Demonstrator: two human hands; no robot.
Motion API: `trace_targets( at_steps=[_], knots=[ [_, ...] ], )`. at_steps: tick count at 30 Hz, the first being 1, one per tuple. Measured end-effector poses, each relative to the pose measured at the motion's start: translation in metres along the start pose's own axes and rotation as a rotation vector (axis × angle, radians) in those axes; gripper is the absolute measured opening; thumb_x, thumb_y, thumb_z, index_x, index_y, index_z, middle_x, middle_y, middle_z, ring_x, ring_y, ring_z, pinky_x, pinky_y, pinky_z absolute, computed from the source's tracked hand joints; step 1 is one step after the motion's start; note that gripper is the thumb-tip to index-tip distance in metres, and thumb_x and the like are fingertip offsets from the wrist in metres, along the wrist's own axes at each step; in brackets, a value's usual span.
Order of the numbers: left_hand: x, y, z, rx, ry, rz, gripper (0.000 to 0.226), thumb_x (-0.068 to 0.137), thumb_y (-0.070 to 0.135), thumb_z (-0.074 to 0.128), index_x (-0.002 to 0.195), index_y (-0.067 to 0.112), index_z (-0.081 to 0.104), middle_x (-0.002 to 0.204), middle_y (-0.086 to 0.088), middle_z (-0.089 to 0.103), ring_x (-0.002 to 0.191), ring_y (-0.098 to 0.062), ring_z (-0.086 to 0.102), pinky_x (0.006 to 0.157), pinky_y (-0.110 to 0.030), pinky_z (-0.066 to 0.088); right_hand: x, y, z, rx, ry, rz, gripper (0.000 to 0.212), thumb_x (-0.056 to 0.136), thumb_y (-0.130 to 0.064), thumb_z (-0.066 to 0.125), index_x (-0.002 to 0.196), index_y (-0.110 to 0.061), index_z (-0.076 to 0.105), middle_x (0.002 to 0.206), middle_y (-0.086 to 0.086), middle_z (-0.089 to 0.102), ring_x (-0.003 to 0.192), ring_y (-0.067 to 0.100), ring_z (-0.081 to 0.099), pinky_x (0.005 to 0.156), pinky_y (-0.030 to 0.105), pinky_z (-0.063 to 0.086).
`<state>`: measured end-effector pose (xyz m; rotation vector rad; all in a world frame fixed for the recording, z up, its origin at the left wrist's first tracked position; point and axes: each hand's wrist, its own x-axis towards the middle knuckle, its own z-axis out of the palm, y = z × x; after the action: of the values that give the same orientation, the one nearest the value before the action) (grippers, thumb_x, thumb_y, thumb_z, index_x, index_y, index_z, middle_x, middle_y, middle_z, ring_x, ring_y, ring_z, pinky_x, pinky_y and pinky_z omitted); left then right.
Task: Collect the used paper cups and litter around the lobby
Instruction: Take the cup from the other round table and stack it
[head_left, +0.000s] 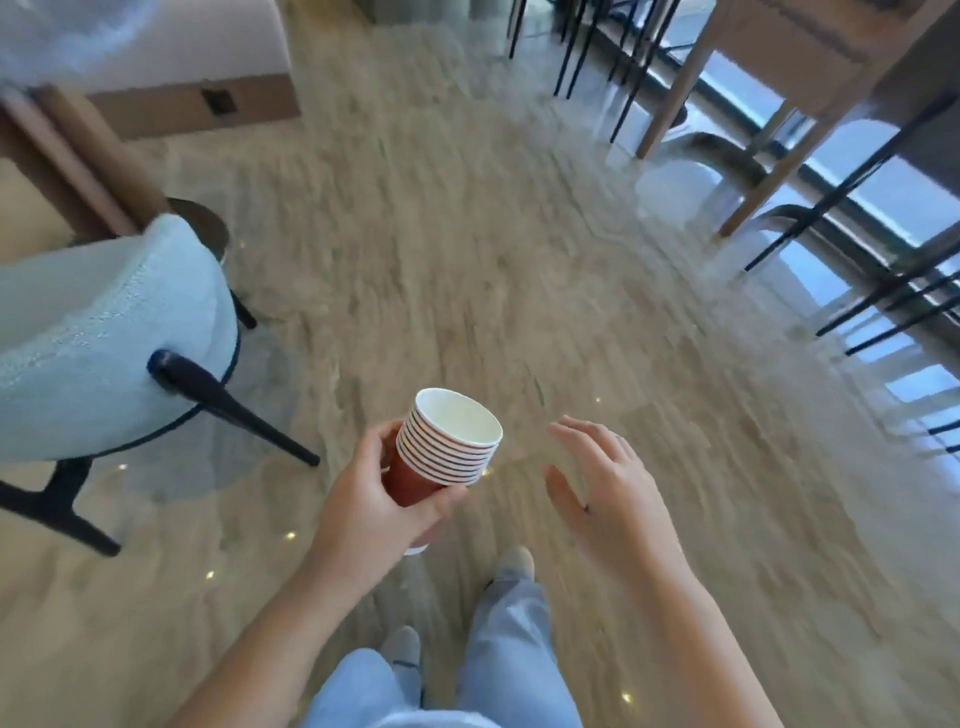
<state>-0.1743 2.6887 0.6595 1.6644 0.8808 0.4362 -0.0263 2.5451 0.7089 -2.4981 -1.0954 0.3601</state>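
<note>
We've got the cup stack (447, 444) in our left hand (371, 512), right hand (610, 491) beside it, chair (104, 338) off left.

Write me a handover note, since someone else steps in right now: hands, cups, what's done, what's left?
Left hand: closed around a nested stack of red paper cups, top cup looks empty.
Right hand: open, holding nothing.
Person stands on the lobby floor, pale blue chair to the left, tables and chair legs to the right.
Done: several cups gathered.
Left: no loose cups or litter visible here; the view is blurred, so check elsewhere.
</note>
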Motion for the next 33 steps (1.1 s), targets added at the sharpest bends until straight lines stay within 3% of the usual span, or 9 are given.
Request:
trace_targets(
  at_steps=[2, 6, 10, 17, 20, 25, 30, 33],
  knots=[
    [0.008, 0.005, 0.005, -0.003, 0.052, -0.030, 0.065, 0.043, 0.063, 0.075, 0.099, 0.067, 0.041, 0.099, 0.034, 0.060, 0.093, 0.009, 0.058, 0.077, -0.022, 0.049, 0.024, 0.006, -0.004, 0.005, -0.013, -0.059, 0.039, 0.087, -0.020, 0.058, 0.125, -0.016, 0.054, 0.132, -0.001, 0.053, 0.124, 0.022, 0.044, 0.103, 0.031, 0.030],
    [0.031, 0.026, 0.026, -0.039, 0.179, -0.056, 0.062, 0.043, 0.063, 0.074, 0.098, 0.062, 0.046, 0.103, 0.020, 0.064, 0.096, -0.002, 0.062, 0.085, -0.037, 0.053, 0.075, 0.022, -0.022, -0.019, -0.077, -0.194, 0.040, 0.087, -0.024, 0.057, 0.126, -0.017, 0.052, 0.133, -0.002, 0.051, 0.125, 0.021, 0.043, 0.103, 0.032, 0.031],
    [0.064, 0.055, 0.050, -0.040, 0.285, -0.070, 0.061, 0.043, 0.065, 0.071, 0.098, 0.058, 0.046, 0.101, 0.020, 0.064, 0.096, -0.006, 0.063, 0.085, -0.045, 0.052, 0.125, 0.039, -0.047, 0.009, -0.057, -0.298, 0.039, 0.085, -0.022, 0.061, 0.123, -0.017, 0.055, 0.129, 0.000, 0.055, 0.122, 0.024, 0.046, 0.099, 0.037, 0.036],
    [0.096, 0.077, 0.057, -0.102, 0.497, -0.074, 0.064, 0.044, 0.061, 0.073, 0.102, 0.051, 0.048, 0.106, 0.016, 0.064, 0.096, -0.001, 0.062, 0.086, -0.035, 0.052, 0.194, 0.050, -0.063, 0.045, -0.092, -0.431, 0.038, 0.086, -0.022, 0.060, 0.123, -0.017, 0.055, 0.127, -0.001, 0.056, 0.121, 0.022, 0.047, 0.098, 0.036, 0.039],
    [0.106, 0.078, 0.044, -0.131, 0.604, -0.094, 0.065, 0.043, 0.058, 0.074, 0.103, 0.045, 0.050, 0.106, 0.013, 0.065, 0.098, -0.007, 0.063, 0.089, -0.040, 0.051, 0.221, 0.038, -0.059, 0.055, -0.116, -0.490, 0.039, 0.087, -0.024, 0.058, 0.125, -0.018, 0.053, 0.128, -0.003, 0.055, 0.122, 0.019, 0.046, 0.100, 0.034, 0.038],
    [0.127, 0.072, 0.014, -0.144, 0.733, -0.082, 0.066, 0.042, 0.055, 0.076, 0.103, 0.043, 0.053, 0.103, 0.012, 0.066, 0.093, -0.001, 0.063, 0.082, -0.030, 0.051, 0.268, 0.000, -0.044, 0.059, -0.177, -0.571, 0.040, 0.087, -0.024, 0.057, 0.126, -0.017, 0.052, 0.131, -0.002, 0.053, 0.124, 0.020, 0.044, 0.102, 0.035, 0.037],
    [0.169, 0.045, -0.027, -0.134, 0.799, -0.130, 0.066, 0.040, 0.060, 0.079, 0.100, 0.056, 0.051, 0.099, 0.023, 0.066, 0.095, -0.002, 0.064, 0.086, -0.040, 0.051, 0.331, -0.048, -0.026, 0.063, -0.154, -0.622, 0.039, 0.086, -0.023, 0.059, 0.124, -0.015, 0.054, 0.128, 0.000, 0.056, 0.121, 0.021, 0.047, 0.100, 0.034, 0.038],
    [0.213, 0.035, -0.062, -0.141, 0.813, -0.131, 0.071, 0.037, 0.066, 0.078, 0.101, 0.054, 0.050, 0.101, 0.018, 0.066, 0.097, -0.006, 0.063, 0.086, -0.045, 0.051, 0.372, -0.079, -0.011, 0.038, -0.158, -0.626, 0.039, 0.086, -0.023, 0.059, 0.124, -0.015, 0.054, 0.128, 0.000, 0.056, 0.121, 0.021, 0.048, 0.099, 0.033, 0.037]
  ],
)
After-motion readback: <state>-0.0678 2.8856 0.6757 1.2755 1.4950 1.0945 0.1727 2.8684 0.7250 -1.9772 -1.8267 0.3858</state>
